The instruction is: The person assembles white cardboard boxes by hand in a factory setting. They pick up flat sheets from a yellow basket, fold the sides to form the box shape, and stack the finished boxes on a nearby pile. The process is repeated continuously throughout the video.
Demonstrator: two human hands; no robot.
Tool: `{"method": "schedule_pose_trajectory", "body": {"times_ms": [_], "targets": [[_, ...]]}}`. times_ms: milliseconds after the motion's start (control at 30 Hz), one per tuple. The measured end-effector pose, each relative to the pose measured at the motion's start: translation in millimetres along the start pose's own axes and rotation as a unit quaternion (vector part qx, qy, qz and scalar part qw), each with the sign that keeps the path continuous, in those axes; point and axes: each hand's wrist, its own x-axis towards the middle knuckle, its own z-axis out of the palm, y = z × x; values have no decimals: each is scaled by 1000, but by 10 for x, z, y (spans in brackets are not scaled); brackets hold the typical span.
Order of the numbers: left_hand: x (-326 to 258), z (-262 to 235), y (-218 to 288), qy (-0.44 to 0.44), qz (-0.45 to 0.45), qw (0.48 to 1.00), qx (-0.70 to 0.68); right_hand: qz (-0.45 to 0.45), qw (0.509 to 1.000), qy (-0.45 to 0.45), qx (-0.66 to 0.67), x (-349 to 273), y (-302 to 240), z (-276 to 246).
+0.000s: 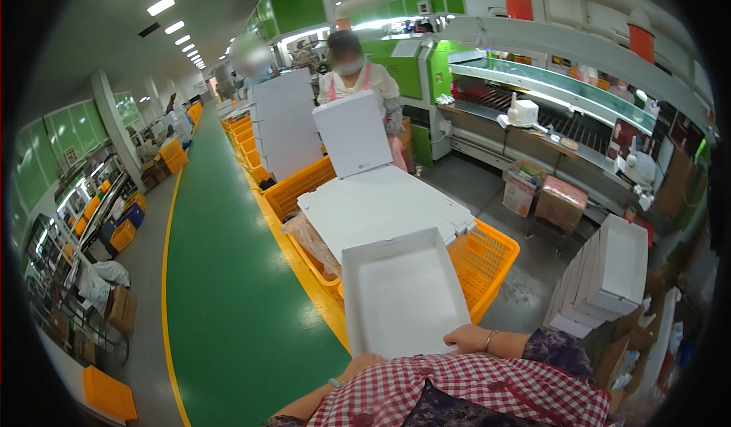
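An open, shallow white cardboard box tilts toward me, its inside bare. My right hand is closed on its near right corner, the fingers curled over the wall. At the near left corner my left hand is closed on the edge, with its fingers partly hidden by the box and my checked apron. Just beyond lies a stack of flat white cardboard sheets, resting across yellow plastic baskets.
Across the sheets, a person stands behind an upright white box. Tall white stacks rise at the far left, near another person. Nested white boxes stand on my right. A green walkway runs along the left; a conveyor machine stands far right.
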Motion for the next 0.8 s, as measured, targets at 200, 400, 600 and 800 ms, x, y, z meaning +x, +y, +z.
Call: {"method": "schedule_pose_trajectory", "body": {"times_ms": [200, 400, 600, 800], "targets": [[5, -115, 114, -14, 13, 1000, 20, 19, 991, -89, -102, -90, -90, -215], [176, -173, 47, -62, -29, 997, 41, -17, 987, -99, -127, -61, 36, -35], [185, -305, 116, -71, -67, 995, 19, -22, 995, -47, -85, -56, 190, 170], [95, -610, 215, -97, -58, 989, -96, -56, 991, -33, -119, -75, 194, 146]]}}
